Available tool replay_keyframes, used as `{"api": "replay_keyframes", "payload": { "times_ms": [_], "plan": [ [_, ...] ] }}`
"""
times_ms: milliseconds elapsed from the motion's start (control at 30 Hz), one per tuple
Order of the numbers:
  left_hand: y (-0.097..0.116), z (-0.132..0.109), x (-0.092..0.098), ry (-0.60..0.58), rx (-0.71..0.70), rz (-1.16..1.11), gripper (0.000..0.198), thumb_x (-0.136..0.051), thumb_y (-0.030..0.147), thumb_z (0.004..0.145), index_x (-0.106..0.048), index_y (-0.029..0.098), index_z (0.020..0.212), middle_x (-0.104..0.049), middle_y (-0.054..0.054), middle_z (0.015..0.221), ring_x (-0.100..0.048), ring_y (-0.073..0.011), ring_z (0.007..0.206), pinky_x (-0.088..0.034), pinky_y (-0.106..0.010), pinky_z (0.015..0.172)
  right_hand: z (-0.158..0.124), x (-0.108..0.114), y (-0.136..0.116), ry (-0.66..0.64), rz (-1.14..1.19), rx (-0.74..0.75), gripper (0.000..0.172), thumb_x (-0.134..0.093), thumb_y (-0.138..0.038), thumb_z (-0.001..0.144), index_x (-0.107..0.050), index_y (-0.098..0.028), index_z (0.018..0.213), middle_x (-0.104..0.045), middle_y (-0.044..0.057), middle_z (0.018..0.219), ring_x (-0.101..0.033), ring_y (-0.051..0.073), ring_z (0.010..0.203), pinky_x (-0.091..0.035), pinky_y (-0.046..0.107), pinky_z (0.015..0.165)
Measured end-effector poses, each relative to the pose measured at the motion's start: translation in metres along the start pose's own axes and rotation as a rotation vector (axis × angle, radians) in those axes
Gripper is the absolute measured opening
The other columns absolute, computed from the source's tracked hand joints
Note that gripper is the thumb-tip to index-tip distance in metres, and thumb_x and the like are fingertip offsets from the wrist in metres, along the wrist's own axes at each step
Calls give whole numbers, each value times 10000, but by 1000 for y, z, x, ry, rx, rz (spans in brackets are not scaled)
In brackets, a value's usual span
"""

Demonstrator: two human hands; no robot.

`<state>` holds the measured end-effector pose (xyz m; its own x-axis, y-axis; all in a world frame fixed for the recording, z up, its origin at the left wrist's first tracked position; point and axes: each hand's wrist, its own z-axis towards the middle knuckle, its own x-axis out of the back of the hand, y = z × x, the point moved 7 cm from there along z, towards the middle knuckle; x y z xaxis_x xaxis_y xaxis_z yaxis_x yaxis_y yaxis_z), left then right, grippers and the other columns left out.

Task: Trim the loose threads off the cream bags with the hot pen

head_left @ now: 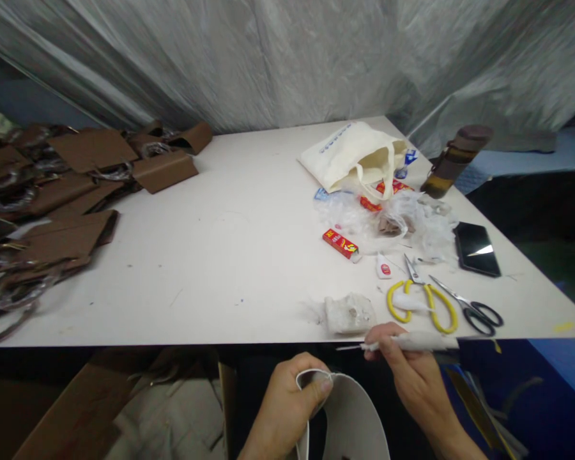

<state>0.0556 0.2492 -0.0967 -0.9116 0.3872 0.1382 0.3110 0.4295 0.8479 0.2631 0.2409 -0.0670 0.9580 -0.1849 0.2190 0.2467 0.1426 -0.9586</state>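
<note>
Below the table's front edge, my left hand (294,399) pinches the edge of a pale, curved sheet-like piece (357,415), its thumb on the inner side. To the right, my right hand (407,370) grips a white tool (421,342) with a thin metal tip that points left, toward the pale piece without touching it. A whitish wrapped block (349,314) lies at the table edge just above the tool's tip. Yellow-handled scissors (421,300) and black-handled scissors (474,310) lie beyond my right hand. A small white bottle (384,267) is near them.
Brown bags (93,150) with plastic-wrapped handles are piled on the left of the white table (220,255). At the right are a cream tote bag (335,156), clear plastic (426,223), a red box (340,245), a phone (476,249) and a drink bottle (455,160).
</note>
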Motion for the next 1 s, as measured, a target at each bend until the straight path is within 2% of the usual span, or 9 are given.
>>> {"api": "replay_keyframes", "payload": {
  "times_ms": [100, 233, 533, 1000],
  "plan": [
    [-1, -3, -2, -8, -20, 36, 156, -658, 295, 737, -711, 155, 778, -613, -9, 696, -516, -176, 680, -395, -299, 670, -7, -12, 4, -111, 140, -131, 363, -487, -437, 1086, -672, -216, 865, -642, -8, 682, -631, 149, 662, -504, 228, 642],
    [0, -5, -3, -20, -46, 34, 129, -660, 282, 763, -704, 164, 786, -619, -8, 723, -525, -179, 708, -405, -298, 698, -14, -20, 8, -189, 136, -190, 393, -507, -476, 1071, -676, -201, 845, -642, 9, 701, -621, 161, 699, -494, 244, 671],
    [0, -8, -3, -4, -57, 38, 80, -674, 241, 778, -708, 174, 805, -638, -17, 760, -559, -196, 775, -414, -295, 736, -15, -21, 8, -214, 100, -160, 407, -498, -461, 1072, -675, -188, 827, -632, 22, 725, -614, 176, 714, -488, 270, 674],
    [2, -11, -7, 4, -126, 82, 99, -661, 251, 820, -688, 177, 760, -635, -20, 785, -543, -189, 765, -388, -291, 739, -12, -25, -1, -286, 67, -93, 401, -478, -413, 1086, -639, -190, 794, -620, 10, 753, -614, 155, 722, -476, 254, 693]
  ]
}}
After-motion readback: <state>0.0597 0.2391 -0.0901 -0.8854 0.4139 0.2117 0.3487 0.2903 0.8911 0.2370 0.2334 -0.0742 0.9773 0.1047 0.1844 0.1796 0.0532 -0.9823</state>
